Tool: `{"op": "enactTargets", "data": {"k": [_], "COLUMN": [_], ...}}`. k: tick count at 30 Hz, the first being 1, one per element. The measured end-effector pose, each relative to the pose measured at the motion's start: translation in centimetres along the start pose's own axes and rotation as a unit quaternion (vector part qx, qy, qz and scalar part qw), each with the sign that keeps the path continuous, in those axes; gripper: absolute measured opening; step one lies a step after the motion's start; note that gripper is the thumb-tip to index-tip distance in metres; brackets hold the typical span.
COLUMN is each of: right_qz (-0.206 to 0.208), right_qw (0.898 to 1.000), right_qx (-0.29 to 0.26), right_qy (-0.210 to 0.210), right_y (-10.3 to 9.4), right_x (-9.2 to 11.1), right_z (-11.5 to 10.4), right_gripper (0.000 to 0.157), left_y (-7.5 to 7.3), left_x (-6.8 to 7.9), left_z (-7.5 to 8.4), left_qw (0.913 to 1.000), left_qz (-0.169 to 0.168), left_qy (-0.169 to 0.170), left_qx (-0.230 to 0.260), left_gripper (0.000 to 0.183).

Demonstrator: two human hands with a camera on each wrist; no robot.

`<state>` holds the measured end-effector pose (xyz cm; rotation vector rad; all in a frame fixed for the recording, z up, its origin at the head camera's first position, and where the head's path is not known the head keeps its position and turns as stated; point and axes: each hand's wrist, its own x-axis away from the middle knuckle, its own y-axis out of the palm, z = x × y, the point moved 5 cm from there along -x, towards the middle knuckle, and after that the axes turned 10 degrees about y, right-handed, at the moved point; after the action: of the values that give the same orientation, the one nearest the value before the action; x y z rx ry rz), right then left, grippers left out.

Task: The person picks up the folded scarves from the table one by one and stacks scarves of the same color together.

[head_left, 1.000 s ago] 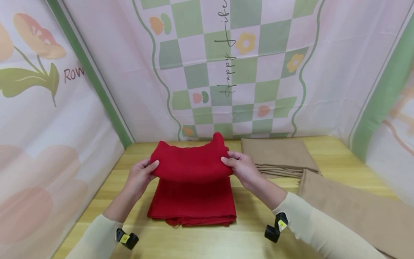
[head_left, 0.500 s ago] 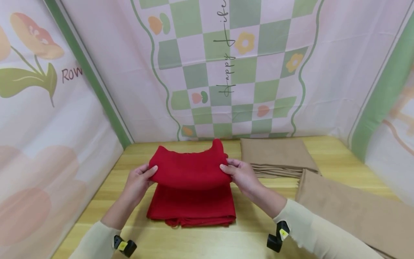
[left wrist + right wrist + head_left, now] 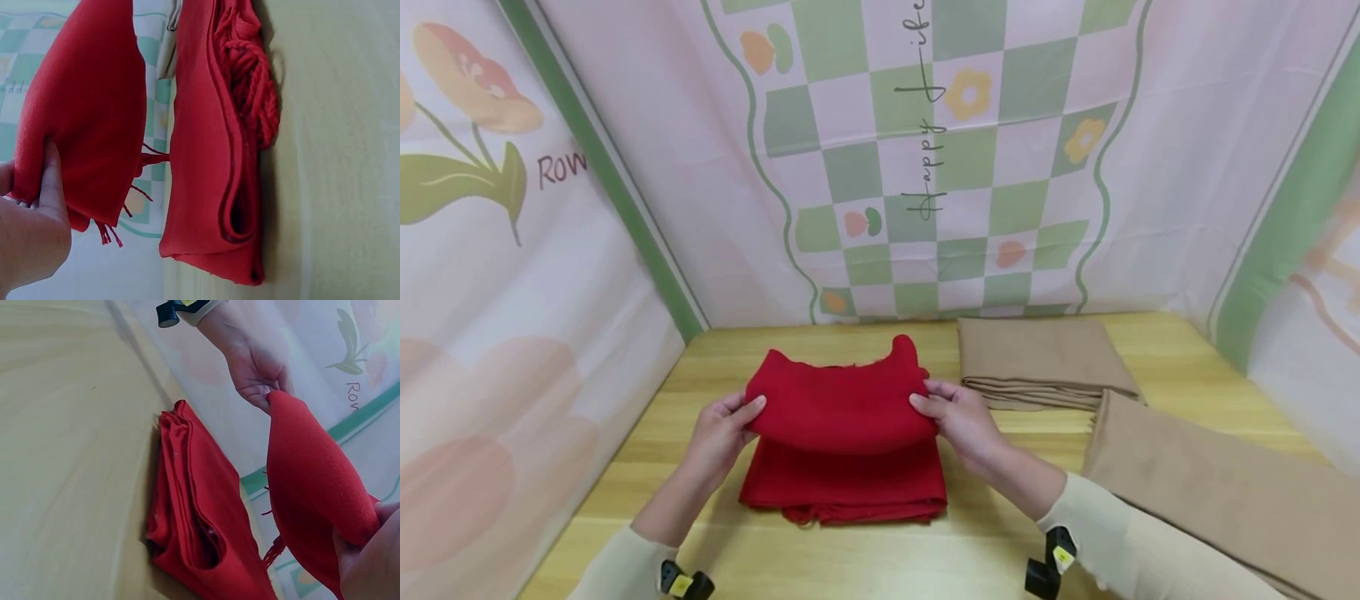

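Observation:
A red scarf (image 3: 842, 483) with twisted tassels (image 3: 250, 81) lies in folded layers on the table. Its upper section (image 3: 838, 408) is raised off the stack and sags between both hands. My left hand (image 3: 722, 429) pinches the left end, thumb on the near face. At the opposite end my right hand (image 3: 966, 421) pinches the cloth the same way. In the left wrist view, loose fringe threads (image 3: 109, 232) hang below the raised part, with a gap between it and the stack. The right wrist view shows the stack's folded edges (image 3: 187, 494) from the side.
A folded beige cloth (image 3: 1037, 354) lies at the back right of the wooden table (image 3: 880, 558). Another beige cloth (image 3: 1217, 492) stretches along the right side, under the right forearm's reach. Printed curtains (image 3: 715, 167) enclose the back and sides.
Both hands have come down and slightly nearer with the raised section of the scarf, closing some of the gap to the stack. The stack and beige cloths stay in place.

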<state>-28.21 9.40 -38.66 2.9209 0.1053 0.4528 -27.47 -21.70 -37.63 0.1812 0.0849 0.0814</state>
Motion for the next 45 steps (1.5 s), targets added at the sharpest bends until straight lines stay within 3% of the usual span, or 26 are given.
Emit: {"op": "enactTargets", "data": {"k": [23,37,45], "right_qz": [0.009,0.007,0.012], "right_qw": [0.999,0.999,0.999], "right_qx": [0.031,0.039,0.046], "right_qy": [0.001,0.008,0.015], "right_y": [-0.2,-0.5,-0.7], "right_x": [0.8,0.8,0.5], "right_z": [2.3,3.2,3.6], "right_gripper": [0.043,0.04,0.046], "left_y": [-0.6,-1.0,-1.3], "left_x": [0.9,1.2,1.2], "left_z": [-1.7,-2.7,-3.2], "left_qw": [0.9997,0.9981,0.9975], "left_qz": [0.004,0.002,0.002], "left_qy": [-0.012,-0.024,-0.033], "left_qx": [-0.02,-0.057,-0.062], "left_gripper": [0.007,0.031,0.022]}}
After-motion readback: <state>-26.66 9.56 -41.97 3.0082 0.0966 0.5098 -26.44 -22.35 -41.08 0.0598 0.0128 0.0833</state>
